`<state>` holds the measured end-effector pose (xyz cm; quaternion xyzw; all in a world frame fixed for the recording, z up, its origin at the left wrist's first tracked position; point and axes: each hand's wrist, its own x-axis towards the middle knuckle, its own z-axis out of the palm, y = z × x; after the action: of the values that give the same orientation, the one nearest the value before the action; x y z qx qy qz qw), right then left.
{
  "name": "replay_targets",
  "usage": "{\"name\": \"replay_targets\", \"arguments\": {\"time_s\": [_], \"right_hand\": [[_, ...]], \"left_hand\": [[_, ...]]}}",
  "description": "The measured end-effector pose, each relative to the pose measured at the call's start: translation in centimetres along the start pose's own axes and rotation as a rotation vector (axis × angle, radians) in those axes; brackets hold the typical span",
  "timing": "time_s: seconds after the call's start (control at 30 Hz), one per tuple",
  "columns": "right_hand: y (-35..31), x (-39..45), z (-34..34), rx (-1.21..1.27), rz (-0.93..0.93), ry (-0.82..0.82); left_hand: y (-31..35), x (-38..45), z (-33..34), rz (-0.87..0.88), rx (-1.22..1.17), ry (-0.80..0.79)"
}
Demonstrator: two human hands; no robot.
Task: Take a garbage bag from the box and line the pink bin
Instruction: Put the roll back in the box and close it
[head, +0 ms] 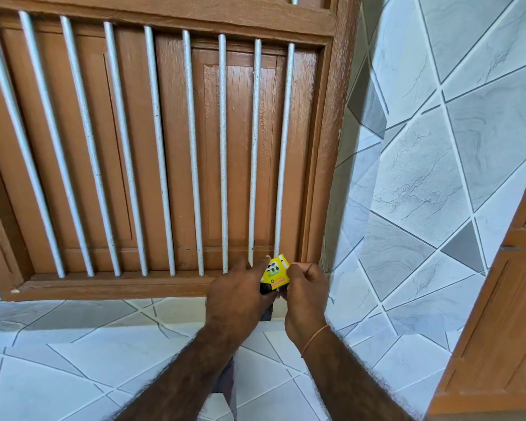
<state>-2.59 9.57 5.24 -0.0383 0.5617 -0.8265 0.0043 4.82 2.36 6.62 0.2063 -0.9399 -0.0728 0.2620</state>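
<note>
Both forearms extend forward from the bottom of the view over a tiled ledge of pale grey tiles with dark diagonal joints. A thin orange thread band circles the right wrist.

The left hand is seen from the back, fingers curled round the left side of a small yellow garbage bag box, thumb tip at its upper left corner. The right hand grips the box's right side, fingers bent inward against it. The box is held between the two hands, tilted, its printed face with black and green markings toward the camera. Something black shows at the box's lower left, between the hands; whether it is a bag cannot be told.

Directly behind the hands stands a brown wooden window frame with closed shutters, fronted by a row of upright grey metal bars. To the right, a tiled wall in the same pattern, then a brown wooden door edge. The pink bin is not in view.
</note>
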Motion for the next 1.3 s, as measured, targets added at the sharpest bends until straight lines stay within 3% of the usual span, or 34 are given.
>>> {"name": "replay_targets", "arguments": {"time_s": [0.3, 0.47, 0.6, 0.73, 0.83, 1.03, 1.2, 1.3], "right_hand": [[0.9, -0.8, 0.0, -0.07, -0.08, -0.181], [0.5, 0.5, -0.3, 0.098, 0.017, -0.071], [0.1, 1.7, -1.3, 0.206, 0.045, -0.021], [0.0, 1.7, -1.0, 0.219, 0.036, -0.032], [0.4, 1.5, -0.7, 0.198, 0.028, -0.012], [0.5, 1.3, -0.7, 0.209, 0.018, -0.046], [0.2, 1.3, 0.0, 0.259, 0.046, -0.056], [0.0, 1.3, 0.1, 0.236, 0.032, -0.062]], "left_hand": [[-0.2, 0.8, -0.6, -0.031, -0.044, 0.025], [-1.3, 0.4, -1.2, -0.035, -0.141, 0.104], [-4.9, -0.6, -0.1, -0.278, -0.564, 0.302], [-4.6, -1.2, 1.8, -0.439, -0.905, 0.163], [-3.7, -1.2, 2.0, -0.462, -1.03, 0.155], [-3.2, -1.7, 2.7, -0.407, -0.997, 0.107], [-2.0, -2.1, 3.0, -0.493, -1.033, 0.311], [-1.6, -2.0, 3.1, -0.491, -1.033, 0.292]]}}
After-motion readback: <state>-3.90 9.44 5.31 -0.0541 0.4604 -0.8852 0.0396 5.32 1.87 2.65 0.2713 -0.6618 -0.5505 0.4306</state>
